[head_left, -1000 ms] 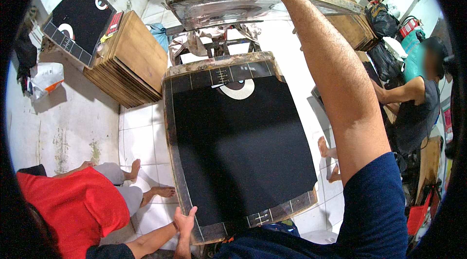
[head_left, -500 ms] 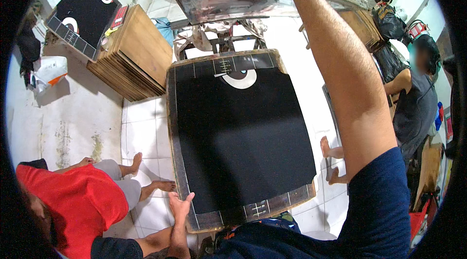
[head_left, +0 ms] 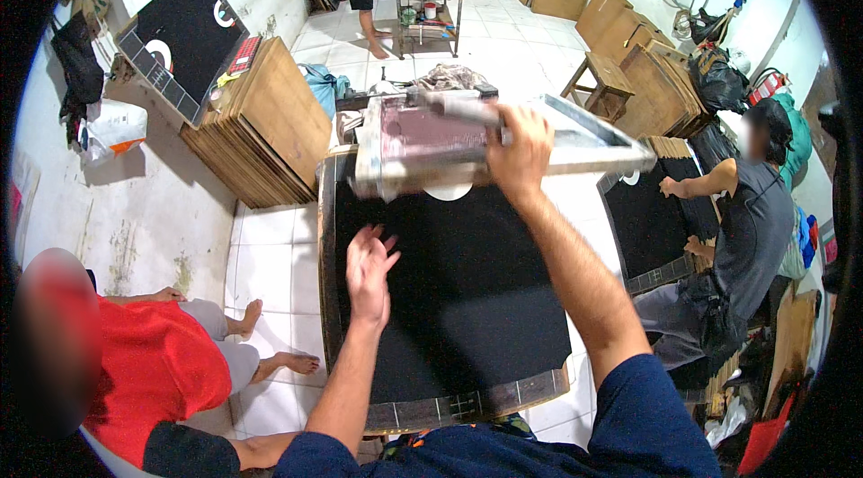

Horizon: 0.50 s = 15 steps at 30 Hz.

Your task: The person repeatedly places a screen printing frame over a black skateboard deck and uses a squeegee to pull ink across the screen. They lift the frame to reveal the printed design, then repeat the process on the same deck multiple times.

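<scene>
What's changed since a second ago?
The frame came down over the board; the right hand, gripping a grey bar, came with it. The left hand released the board's near-left corner and moved forward above the black cloth, which stayed put.

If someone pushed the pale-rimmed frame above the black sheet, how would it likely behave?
The frame is probably stiff, given its thick, straight sides. It may be awkward one-handed, being far wider than the right hand.

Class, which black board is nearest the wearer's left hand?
The centre board, beneath the left hand; the left board and right board are farther away.
</scene>
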Motion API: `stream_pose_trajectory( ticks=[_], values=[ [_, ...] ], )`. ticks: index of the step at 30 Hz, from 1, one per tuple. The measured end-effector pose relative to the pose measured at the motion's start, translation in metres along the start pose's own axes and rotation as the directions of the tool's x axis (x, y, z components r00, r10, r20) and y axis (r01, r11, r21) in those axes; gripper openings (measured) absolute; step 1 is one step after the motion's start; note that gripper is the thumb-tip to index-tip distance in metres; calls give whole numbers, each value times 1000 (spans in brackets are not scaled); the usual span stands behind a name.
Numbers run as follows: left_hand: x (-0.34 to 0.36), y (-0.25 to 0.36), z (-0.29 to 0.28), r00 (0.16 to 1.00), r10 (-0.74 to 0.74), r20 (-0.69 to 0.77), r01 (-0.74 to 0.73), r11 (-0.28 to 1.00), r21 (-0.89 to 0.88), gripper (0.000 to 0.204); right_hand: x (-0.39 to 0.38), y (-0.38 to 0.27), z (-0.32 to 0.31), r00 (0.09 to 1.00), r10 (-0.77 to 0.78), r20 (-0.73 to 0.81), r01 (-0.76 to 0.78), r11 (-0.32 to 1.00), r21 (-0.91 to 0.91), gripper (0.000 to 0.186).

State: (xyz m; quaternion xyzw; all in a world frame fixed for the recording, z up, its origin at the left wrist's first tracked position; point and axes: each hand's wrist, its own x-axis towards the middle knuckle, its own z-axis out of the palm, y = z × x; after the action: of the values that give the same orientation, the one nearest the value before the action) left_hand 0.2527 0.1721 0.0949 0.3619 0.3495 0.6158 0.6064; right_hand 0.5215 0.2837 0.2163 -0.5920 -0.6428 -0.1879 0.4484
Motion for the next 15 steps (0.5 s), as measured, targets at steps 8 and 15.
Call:
stream_pose_trajectory(
  ticks=[8,15],
  values=[
    [5,-80,-4,635,-687,-354,456,703,-545,96,-156,25,49,968,-13,249,22,999,-31,31],
    [-24,-147,-66,973,211,-91,48,199,979,104,-116,81,169,808,-23,588,125,983,-133,29]
  ],
)
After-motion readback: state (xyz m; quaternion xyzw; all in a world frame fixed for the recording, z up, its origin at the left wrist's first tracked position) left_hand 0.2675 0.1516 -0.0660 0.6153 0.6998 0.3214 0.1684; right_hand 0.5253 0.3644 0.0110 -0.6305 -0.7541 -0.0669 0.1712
